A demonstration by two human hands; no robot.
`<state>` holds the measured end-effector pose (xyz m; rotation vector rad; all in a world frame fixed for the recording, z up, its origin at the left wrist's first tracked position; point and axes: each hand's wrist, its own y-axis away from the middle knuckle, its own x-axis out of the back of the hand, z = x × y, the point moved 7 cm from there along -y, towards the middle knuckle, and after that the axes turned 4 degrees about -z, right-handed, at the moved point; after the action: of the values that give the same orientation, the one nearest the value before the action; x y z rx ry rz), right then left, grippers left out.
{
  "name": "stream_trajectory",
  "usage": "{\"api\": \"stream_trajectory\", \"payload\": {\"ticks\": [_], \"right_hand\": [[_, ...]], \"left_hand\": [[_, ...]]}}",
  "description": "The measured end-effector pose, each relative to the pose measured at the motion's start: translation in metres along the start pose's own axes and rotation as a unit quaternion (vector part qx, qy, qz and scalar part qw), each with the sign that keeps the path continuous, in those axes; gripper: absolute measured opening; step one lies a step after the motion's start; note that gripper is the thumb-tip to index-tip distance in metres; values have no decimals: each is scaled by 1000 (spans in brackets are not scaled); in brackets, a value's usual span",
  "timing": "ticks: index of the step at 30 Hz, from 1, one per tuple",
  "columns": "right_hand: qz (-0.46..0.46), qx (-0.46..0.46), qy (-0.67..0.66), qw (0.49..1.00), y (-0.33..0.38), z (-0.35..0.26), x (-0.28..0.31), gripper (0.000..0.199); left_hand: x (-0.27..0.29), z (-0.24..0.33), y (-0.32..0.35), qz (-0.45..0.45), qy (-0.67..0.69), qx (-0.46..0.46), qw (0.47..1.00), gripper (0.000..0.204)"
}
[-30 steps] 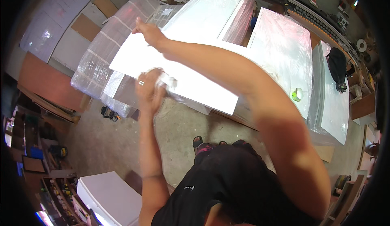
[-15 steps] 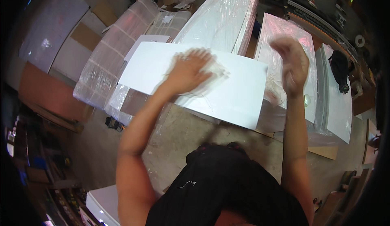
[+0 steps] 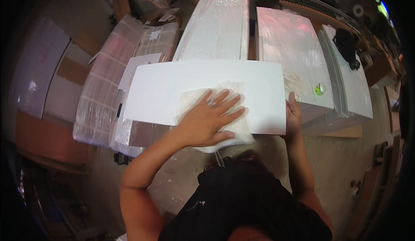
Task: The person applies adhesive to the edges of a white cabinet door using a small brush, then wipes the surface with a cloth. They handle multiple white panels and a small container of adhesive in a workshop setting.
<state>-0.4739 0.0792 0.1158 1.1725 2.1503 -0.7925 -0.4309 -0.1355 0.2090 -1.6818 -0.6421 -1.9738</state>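
A flat white panel (image 3: 164, 83) lies crosswise in front of me on wrapped pieces. My left hand (image 3: 202, 122) is open, its fingers spread and pressing a cream cloth (image 3: 243, 126) onto the panel. Part of the cloth hangs over the panel's near edge. At the panel's right end, my right hand (image 3: 294, 117) grips the edge; the thumb stands up beside it and the other fingers are mostly hidden.
Beyond the panel stands a long plastic-wrapped white piece (image 3: 212, 29). Other wrapped pieces stand left (image 3: 106, 81) and right (image 3: 287, 40). On the right ones lie a crumpled cloth (image 3: 295, 85), a small round green-and-white object (image 3: 320, 88) and a black item (image 3: 346, 46).
My right hand has come down from the air to the panel's right edge. My left hand has moved nearer to me with the cloth, which now overhangs the near edge.
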Motion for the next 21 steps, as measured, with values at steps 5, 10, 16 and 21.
{"api": "stream_trajectory", "payload": {"ticks": [5,10,16,21], "right_hand": [[97,-50,-96,989,-9,5,-22,57],[84,-54,-184,978,-10,21,-1,54],[35,-177,-135,974,0,20,7,58],[-21,-206,-114,972,-5,20,3,63]], "left_hand": [[-6,-176,175,132,-19,446,885,66],[-7,-36,65,122,-83,213,966,73],[-22,-81,149,314,-236,158,906,51],[-40,-192,339,233,-210,535,785,46]]}}
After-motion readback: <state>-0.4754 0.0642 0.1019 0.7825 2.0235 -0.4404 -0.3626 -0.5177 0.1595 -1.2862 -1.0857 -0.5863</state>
